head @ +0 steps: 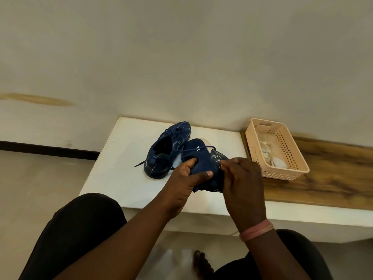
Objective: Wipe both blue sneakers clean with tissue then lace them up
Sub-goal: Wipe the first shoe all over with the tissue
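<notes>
White table (121, 158) is the landmark; everything below is placed against it. Wooden bench top (333, 178) joins its right edge, and a peach plastic basket (256, 142) sits there, just beside the table, with crumpled used tissue (268, 152) lying in it.

First sneaker (161, 156): blue, resting on the table near its middle, toe toward the far edge, lace ends loose, one trailing onto the tabletop. Not laced up.

Second sneaker (203, 158): blue, raised off the table's near-right part and tilted, held between both hands. Left hand (187, 176) is clamped on it, thumb hooked over the collar, fingers wrapped underneath. Right hand (242, 178) has its fingers curled at the shoe's right side; they appear to pinch the lace (193, 150) or an eyelet flap, but the contact is hidden behind the knuckles, so I cannot tell which.

Judgement: tissue in the basket suggests wiping is over; lacing of the second sneaker is in hand. Next move calls for freeing a lace tip, feeding it through an open eyelet, and pulling even while the left hand steadies the shoe.
</notes>
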